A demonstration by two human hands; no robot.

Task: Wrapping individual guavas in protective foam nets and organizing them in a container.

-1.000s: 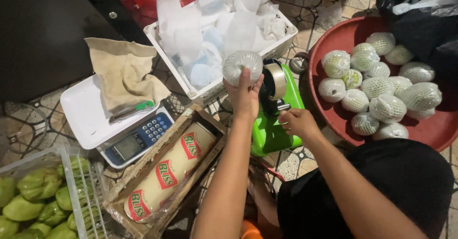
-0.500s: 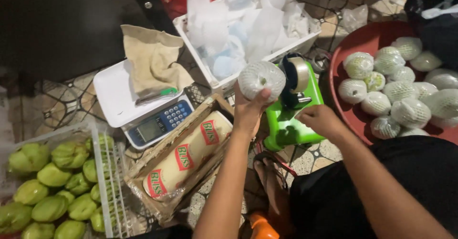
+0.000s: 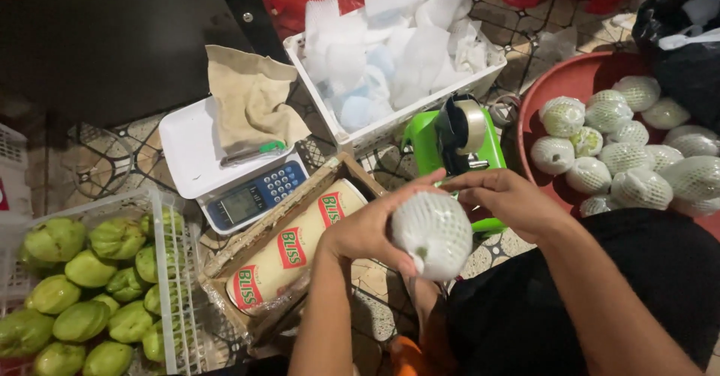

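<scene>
My left hand (image 3: 367, 230) grips a round fruit wrapped in white foam netting (image 3: 433, 232), held low in front of me. My right hand (image 3: 510, 200) rests its fingers on the top of the same fruit, just in front of the green tape dispenser (image 3: 450, 140) with its roll of clear tape (image 3: 471, 125). A red basin (image 3: 574, 83) at the right holds several netted fruits (image 3: 622, 151).
A white crate of foam nets (image 3: 390, 53) stands at the back. A digital scale (image 3: 225, 166) carries a brown cloth (image 3: 251, 98). A wooden tray with a roll of plastic wrap (image 3: 296, 245) lies left of my hands. A white basket of green fruits (image 3: 90, 286) sits far left.
The wrapped fruit has come down from the tape dispenser toward me. My right hand left the dispenser and now touches the fruit. The camera view shifted.
</scene>
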